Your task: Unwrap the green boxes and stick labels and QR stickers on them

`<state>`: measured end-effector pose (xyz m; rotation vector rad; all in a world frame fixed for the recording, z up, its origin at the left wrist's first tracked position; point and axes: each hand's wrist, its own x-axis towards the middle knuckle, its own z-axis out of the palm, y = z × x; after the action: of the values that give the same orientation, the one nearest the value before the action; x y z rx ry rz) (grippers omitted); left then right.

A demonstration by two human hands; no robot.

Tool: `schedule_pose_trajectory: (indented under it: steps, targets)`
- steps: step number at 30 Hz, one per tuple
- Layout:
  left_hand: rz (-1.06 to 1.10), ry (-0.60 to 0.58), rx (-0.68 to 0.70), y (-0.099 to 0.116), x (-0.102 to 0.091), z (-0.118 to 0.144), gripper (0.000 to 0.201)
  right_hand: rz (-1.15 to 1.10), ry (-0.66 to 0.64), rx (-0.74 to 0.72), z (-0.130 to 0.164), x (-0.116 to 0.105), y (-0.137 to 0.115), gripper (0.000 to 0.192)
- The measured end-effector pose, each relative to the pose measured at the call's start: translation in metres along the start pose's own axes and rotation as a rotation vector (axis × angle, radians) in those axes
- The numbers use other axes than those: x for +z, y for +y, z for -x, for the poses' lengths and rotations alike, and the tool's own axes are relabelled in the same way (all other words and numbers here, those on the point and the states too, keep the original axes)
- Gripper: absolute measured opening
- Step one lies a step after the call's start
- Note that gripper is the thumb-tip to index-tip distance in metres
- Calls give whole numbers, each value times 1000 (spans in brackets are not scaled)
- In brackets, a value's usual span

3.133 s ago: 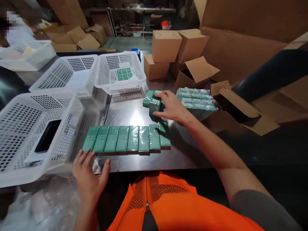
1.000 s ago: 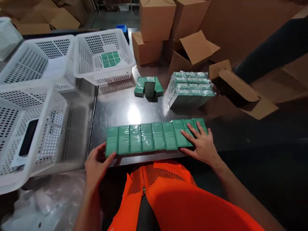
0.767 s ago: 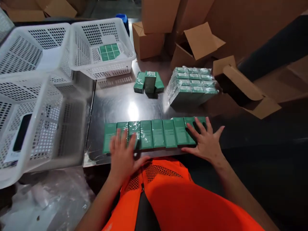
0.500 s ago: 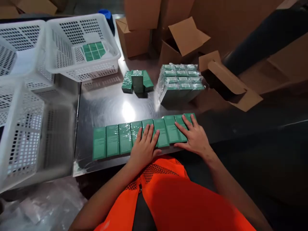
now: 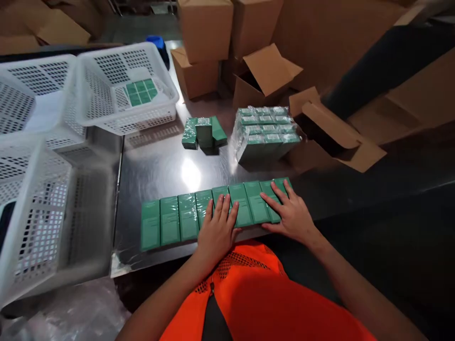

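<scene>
A row of several small green boxes lies side by side along the near edge of the metal table, some with shiny clear film. My left hand rests flat on the middle boxes, fingers stretched out, and partly hides them. Over the right end of the row lies my right hand, its fingers spread on the last boxes and its thumb at their near edge. Neither hand is closed round a box. Beyond the row stand a film-wrapped stack of green boxes and a small group of loose green boxes.
White perforated baskets stand on the left; one holds green boxes. Open cardboard cartons and closed cartons line the back. A dark sleeve reaches in at upper right. Clear plastic lies at lower left.
The boxes toward the right sit more evenly in line; a small step in the row has closed. Both hands stay on the boxes. The whole view has shifted, with everything lower in the picture.
</scene>
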<state>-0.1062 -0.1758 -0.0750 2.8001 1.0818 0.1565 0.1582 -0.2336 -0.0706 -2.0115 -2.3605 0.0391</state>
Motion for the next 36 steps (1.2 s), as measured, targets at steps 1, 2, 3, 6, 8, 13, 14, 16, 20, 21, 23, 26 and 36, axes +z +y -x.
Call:
schedule_pose_trajectory:
  steps: [1,2,3,6,8,13,14,16,20,21,23,26,36]
  targets:
    - [6,9,4,0,1,0,67,9,-28,-10,-1,-5,0,84]
    - [14,20,9,-1,2,0,68,18,-45,-25,-5,-13,0,87]
    - [25,33,16,-1,3,0,68,23,-38,-47,-11,-24,-1,90]
    - [89,92,41,-2,4,3,74,21,135,-154,-53,-70,-18,80]
    - [160,145,83,-4,-2,8,78,19,269,-255,-101,-102,-38,66]
    - [389,353,-14,-56,-51,40,64,37,222,-229,-246,-130,-85,81]
    - [437,394,-99,-77,-63,49,57,5,129,-173,-270,-130,-89,80]
    - [573,431,-291,-125,-84,64,45,-73,-10,-70,-304,-130,-92,66]
    - [998,364,-587,-213,-98,73,54,-235,-15,45,-316,-133,-99,32]
    - [1059,337,-592,-227,-95,70,56,-299,5,71,-310,-129,-105,29]
    - [1120,291,-573,-244,-82,60,55,-459,14,119,-294,-111,-124,25]
    - [1170,285,-575,-253,-57,44,52,-705,-57,172,-271,-66,-163,21]
    - [1142,283,-450,-271,-24,50,61,-623,-366,72,-262,-14,-227,40]
